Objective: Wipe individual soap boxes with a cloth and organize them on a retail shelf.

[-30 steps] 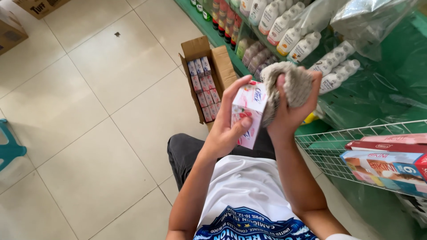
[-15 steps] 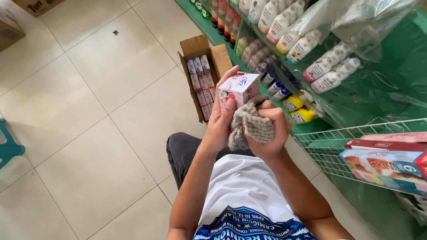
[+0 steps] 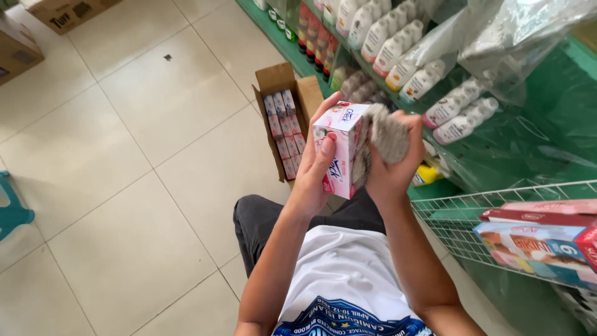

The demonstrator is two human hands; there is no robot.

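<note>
My left hand [image 3: 316,168] grips a pink and white carton [image 3: 341,148] upright in front of my chest. Against the carton's right side my right hand [image 3: 390,168] presses a grey cloth [image 3: 387,132], bunched in its fingers. Both hands are raised above my lap, close to the shop shelf on the right.
An open cardboard box [image 3: 287,121] with several more pink cartons stands on the tiled floor [image 3: 124,186] ahead. Green shelves [image 3: 547,106] with white bottles [image 3: 398,43] under plastic sheet run along the right. A wire basket [image 3: 497,218] holds flat packages at right. Brown boxes [image 3: 37,25] sit top left, a teal stool [image 3: 12,208] at left.
The hands rose again after dropping lower. The carton has been turned in my left hand to stand upright, and the cloth has moved across to its right side.
</note>
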